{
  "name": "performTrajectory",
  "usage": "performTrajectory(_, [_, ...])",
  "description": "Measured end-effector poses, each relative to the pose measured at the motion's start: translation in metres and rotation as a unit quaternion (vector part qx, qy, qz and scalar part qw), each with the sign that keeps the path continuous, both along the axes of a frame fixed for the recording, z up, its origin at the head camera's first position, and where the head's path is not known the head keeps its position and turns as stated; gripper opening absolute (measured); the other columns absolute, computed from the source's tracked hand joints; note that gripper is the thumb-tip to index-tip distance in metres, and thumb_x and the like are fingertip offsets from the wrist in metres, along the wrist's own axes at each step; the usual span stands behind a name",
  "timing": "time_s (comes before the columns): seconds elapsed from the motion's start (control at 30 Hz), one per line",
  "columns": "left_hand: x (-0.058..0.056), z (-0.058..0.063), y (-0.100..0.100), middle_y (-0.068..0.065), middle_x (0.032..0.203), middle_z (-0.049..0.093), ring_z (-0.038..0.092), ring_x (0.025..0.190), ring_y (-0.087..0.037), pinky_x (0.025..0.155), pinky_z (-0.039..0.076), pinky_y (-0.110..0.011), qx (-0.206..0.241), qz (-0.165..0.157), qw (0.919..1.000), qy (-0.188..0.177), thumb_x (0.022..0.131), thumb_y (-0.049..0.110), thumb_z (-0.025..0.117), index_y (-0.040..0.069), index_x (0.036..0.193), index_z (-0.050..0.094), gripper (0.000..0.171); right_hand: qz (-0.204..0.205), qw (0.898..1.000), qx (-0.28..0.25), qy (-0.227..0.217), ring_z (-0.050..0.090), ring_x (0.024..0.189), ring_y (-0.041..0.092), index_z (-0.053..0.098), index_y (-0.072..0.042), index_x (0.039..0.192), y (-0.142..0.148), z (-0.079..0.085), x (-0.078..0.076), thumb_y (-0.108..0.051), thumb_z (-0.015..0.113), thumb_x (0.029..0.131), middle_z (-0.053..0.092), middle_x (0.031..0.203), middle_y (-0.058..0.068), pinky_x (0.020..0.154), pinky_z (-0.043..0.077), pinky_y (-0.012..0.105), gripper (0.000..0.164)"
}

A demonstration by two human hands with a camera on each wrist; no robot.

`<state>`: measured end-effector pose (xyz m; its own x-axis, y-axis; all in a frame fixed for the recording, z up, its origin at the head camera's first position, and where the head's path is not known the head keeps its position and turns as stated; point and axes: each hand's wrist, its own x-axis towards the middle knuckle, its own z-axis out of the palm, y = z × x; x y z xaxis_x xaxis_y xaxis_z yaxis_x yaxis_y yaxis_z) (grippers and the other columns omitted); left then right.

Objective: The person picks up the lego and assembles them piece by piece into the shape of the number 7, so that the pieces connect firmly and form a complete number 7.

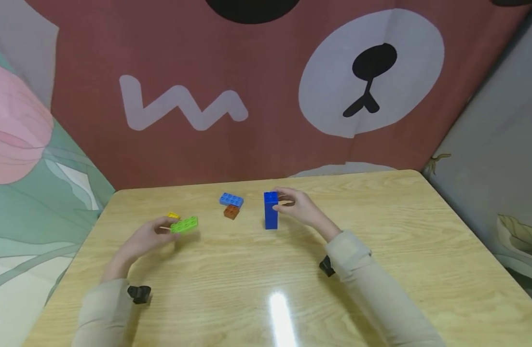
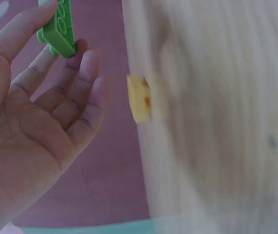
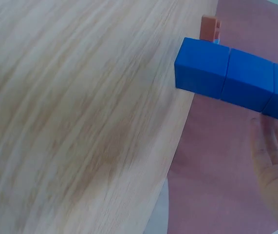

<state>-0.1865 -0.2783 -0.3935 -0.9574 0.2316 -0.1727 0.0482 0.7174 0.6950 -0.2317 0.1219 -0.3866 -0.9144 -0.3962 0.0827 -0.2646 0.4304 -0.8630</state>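
My left hand (image 1: 146,239) pinches a light green toy building brick (image 1: 184,225) between thumb and fingers, raised above the table. The left wrist view shows the brick (image 2: 61,31) between the thumb and fingertips, while the other fingers curve loosely. With thumb and fingers, my right hand (image 1: 304,211) grips the upper part of an upright stack of dark blue bricks (image 1: 271,218). Seams between its blocks show in the right wrist view, where much of the hand (image 3: 277,170) lies outside the frame. A yellow brick (image 1: 173,215) sits just behind the left fingers, partly hidden by them.
Between the hands, toward the back of the wooden table (image 1: 231,270), lie a lighter blue brick (image 1: 231,199) and a brown brick (image 1: 231,212), close together. A brown cloth with a printed animal face (image 1: 205,154) hangs behind the table's far edge.
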Motion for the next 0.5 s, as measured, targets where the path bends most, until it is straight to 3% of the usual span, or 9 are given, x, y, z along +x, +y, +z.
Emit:
performTrajectory(0.3, [-0.006,0.013,0.037,-0.017,0.133,0.054,0.056,0.114,-0.031,0.081,0.053,-0.037,0.024,0.018,0.9994,0.014,0.089,0.044,0.064,0.012,0.138,0.049,0.060,0.010,1.000,0.003,-0.005,0.055,0.123,0.037,0.048,0.000,0.138,-0.001,-0.001,0.007,-0.010,0.063,0.092,0.052,0.137,0.022,0.096,0.054,0.041,0.050])
performTrajectory(0.5, [-0.014,0.018,0.063,-0.017,0.136,0.052,0.055,0.118,-0.036,0.091,0.054,-0.043,0.069,0.022,0.9962,0.049,0.090,0.037,0.066,0.010,0.137,0.049,0.057,0.025,1.000,-0.002,0.002,0.053,0.125,0.037,0.048,-0.002,0.138,-0.001,0.001,0.004,-0.012,0.062,0.092,0.050,0.140,0.020,0.099,0.051,0.043,0.049])
